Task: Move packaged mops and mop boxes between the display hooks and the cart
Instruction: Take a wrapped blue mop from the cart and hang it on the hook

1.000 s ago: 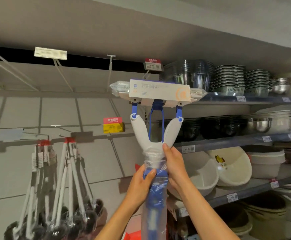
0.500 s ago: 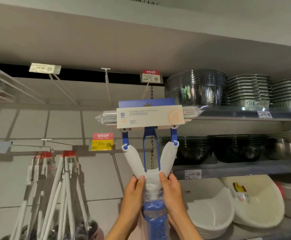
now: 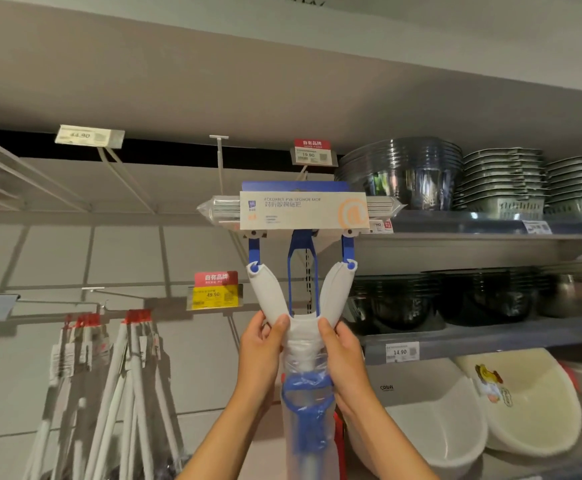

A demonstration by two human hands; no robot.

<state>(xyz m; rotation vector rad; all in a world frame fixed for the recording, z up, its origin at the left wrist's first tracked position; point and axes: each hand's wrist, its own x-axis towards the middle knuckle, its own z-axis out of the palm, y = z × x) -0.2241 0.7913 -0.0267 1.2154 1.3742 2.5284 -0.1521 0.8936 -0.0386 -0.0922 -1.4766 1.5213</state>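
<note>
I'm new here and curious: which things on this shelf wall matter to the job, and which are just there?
Job:
sponge mop
left hand
right hand
display hook

Just there:
steel bowls
plastic basins
hanging white-handled tools

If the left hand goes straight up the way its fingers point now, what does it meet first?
Probably the white left prong of the mop's yoke, which the left hand already grips; above it, the blue link. Depth is unclear.
</note>
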